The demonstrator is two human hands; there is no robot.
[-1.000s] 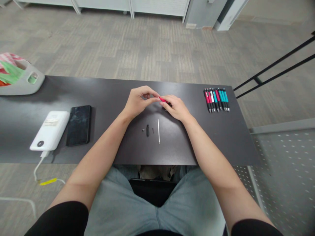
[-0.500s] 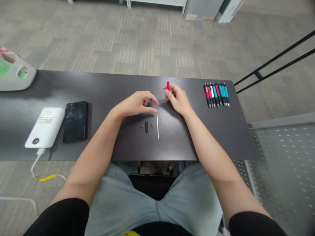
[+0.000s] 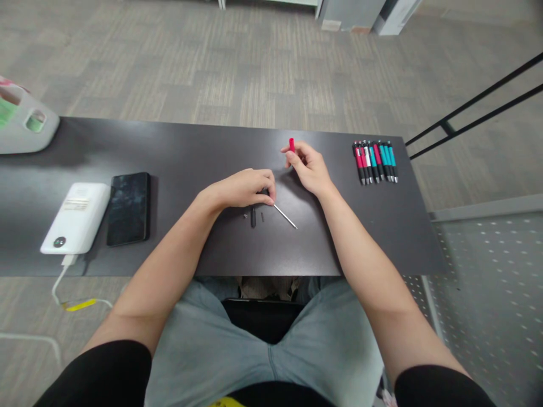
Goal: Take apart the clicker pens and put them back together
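My left hand (image 3: 250, 187) is closed, its thumb and fingers pinching one end of a thin silvery pen refill (image 3: 285, 216), which slants down to the right. My right hand (image 3: 310, 168) grips a red pen barrel (image 3: 292, 144) upright between thumb and fingers; its lower part is hidden by the hand. Below my left hand, on the dark table, lie a black rubber pen grip (image 3: 253, 217), a small spring (image 3: 262, 217) and a tiny metal piece (image 3: 245, 216).
Several pens (image 3: 375, 162) in red, white and teal lie in a row at the right. To the left are a black phone (image 3: 128, 209), a white power bank (image 3: 76, 217) with a cable, and a white basket (image 3: 44, 133). A black metal frame (image 3: 447, 127) stands beyond the right edge.
My left hand has come down and closed on the refill, whose free end has swung to the right. The right hand still holds the red barrel in nearly the same place.
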